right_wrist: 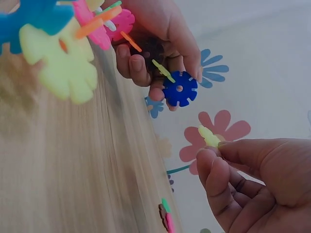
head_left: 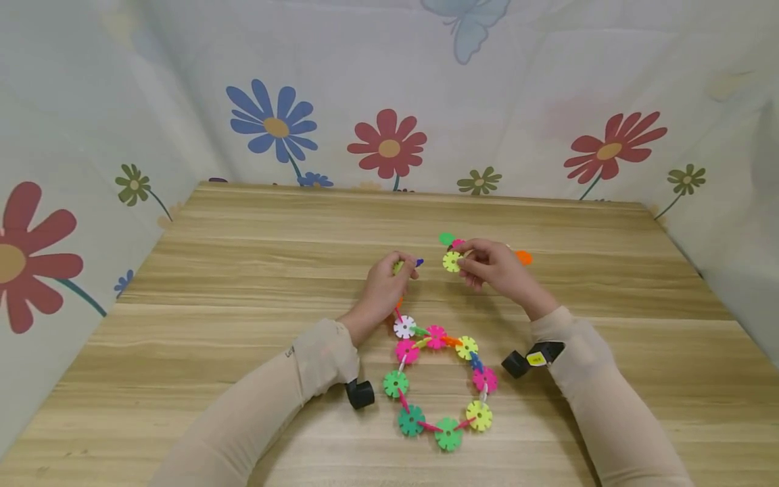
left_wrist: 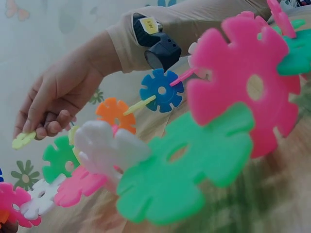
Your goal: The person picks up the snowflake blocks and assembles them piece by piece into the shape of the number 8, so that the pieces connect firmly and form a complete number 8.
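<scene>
My left hand (head_left: 385, 287) grips the far end of a chain of notched plastic snowflake discs. At that end, a dark blue disc (right_wrist: 180, 89) sits between the fingertips, joined to a thin yellow disc (right_wrist: 163, 71) seen edge-on. To its right, my right hand (head_left: 496, 270) pinches a single pale yellow disc (head_left: 452, 262) between thumb and fingertips. A small gap separates this disc from the blue one in the right wrist view. From the left hand the chain runs down to a loop of linked discs (head_left: 449, 434) in pink, green, yellow, white and other colours.
Loose discs lie beyond the right hand: a green one (head_left: 447, 239), a pink one (head_left: 458, 244) and an orange one (head_left: 523, 258). The wooden table (head_left: 274, 223) meets a flower-printed cloth (head_left: 341, 81) at the back. Each wrist carries a black camera (head_left: 360, 393).
</scene>
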`<state>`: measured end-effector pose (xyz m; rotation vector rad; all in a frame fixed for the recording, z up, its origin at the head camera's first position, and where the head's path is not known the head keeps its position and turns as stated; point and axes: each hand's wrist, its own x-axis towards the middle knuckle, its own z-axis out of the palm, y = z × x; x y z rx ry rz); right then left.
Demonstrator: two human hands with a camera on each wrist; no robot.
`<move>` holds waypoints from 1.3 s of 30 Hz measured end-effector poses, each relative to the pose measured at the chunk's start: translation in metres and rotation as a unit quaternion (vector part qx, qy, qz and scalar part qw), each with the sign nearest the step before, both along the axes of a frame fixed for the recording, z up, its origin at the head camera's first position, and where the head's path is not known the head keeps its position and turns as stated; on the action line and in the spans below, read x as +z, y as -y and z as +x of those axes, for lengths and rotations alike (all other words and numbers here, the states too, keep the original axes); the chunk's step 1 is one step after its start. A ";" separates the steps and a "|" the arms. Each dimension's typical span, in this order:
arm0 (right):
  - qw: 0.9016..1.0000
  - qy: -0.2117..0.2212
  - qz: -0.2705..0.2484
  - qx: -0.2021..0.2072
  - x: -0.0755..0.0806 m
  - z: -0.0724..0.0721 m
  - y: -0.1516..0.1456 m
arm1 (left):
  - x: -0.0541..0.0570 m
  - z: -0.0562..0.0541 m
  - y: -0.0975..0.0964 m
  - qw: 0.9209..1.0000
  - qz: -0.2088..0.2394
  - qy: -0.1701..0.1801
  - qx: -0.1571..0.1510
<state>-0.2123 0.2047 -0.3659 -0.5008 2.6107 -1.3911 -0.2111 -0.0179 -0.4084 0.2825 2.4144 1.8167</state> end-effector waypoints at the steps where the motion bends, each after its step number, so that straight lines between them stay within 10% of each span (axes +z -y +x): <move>1: 1.000 -0.002 0.000 0.001 0.000 0.000 0.001 | 0.000 0.000 0.000 1.000 -0.001 0.001 -0.001; 30: 0.999 -0.029 -0.005 0.031 -0.009 0.000 0.019 | -0.004 0.000 -0.006 0.993 -0.081 -0.044 -0.076; 39: 0.999 -0.021 0.006 0.034 -0.010 -0.001 0.020 | -0.002 0.001 -0.004 0.997 -0.006 -0.028 -0.071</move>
